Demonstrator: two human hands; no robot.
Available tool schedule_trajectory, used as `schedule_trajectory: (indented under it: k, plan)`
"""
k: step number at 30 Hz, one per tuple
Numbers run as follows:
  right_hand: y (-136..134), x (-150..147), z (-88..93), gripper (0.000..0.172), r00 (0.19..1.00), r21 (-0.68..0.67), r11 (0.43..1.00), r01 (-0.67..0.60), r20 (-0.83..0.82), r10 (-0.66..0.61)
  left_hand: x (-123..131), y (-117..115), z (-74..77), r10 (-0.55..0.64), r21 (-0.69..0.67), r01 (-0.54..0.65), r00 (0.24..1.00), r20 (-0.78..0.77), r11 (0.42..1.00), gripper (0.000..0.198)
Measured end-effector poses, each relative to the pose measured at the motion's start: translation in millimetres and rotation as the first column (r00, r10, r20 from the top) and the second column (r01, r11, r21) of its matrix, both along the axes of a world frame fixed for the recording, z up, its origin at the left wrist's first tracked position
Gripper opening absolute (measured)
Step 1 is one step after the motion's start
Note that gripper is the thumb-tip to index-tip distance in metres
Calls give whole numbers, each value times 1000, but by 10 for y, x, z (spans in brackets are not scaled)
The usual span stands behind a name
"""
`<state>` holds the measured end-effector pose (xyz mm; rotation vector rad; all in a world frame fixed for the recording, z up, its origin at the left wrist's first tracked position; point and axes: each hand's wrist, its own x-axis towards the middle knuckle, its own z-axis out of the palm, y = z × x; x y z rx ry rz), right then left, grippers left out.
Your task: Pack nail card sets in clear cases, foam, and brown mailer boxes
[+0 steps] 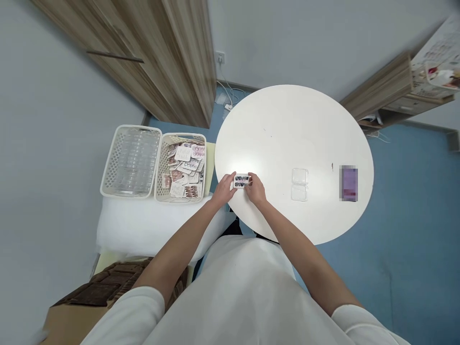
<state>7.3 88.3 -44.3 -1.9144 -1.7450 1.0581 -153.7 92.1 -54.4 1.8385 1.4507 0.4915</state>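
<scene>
Near the left front edge of the round white table (291, 129), both my hands grip a small card of press-on nails (241, 180). Two rows of dark nails show on it, face up. My left hand (224, 189) pinches its left end, and my right hand (256, 189) has its fingers closed on the right end. To the right of my right hand lies a clear plastic case (299, 184), opened out flat with its two halves one behind the other.
Left of the table, a white basket (157, 189) holds many nail cards; another basket (105, 179) beside it holds stacked clear cases. A pixelated purple item (349, 183) lies at the table's right. A wooden cabinet (172, 57) stands behind the baskets, with brown cartons (77, 321) at lower left.
</scene>
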Motion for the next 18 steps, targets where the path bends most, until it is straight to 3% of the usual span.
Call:
schedule_trajectory:
  k: [11, 18]
  plan:
    - [-555, 1341, 132, 61, 999, 61, 998, -25, -43, 28, 1005, -178, 94, -249, 7, 249, 963, 102, 968, 65]
    - [-544, 2166, 82, 59, 997, 41, 998, -55, -44, 57, 1760, -203, 80, -250, -55, 251, 968, 26, 966, 65]
